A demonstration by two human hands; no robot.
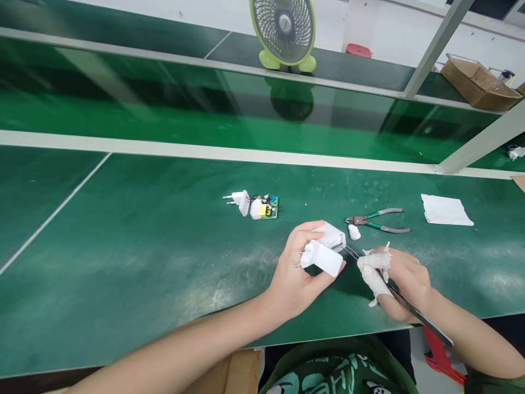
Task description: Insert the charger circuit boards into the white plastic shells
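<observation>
My left hand [299,268] is closed around a white plastic charger housing [330,235]. A white piece with metal plug pins [324,258] hangs at the housing's open end, also in that hand. My right hand [394,279], with white wrapping on thumb and forefinger, grips a pair of metal tweezers [404,303]. Their tips reach the opening of the housing; what they touch inside is hidden. Just beyond lie green-and-grey diagonal cutters [377,220] and a small white lump [354,232]. Farther left rests a circuit board [268,208] beside another white plug piece [241,201].
A white sheet of paper [447,210] lies at the right of the green table [143,246]. A pale rail [205,156] runs along the back. On the raised shelf stand a green fan [285,33] and a cardboard box [478,82]. A slanted post [484,139] rises at right.
</observation>
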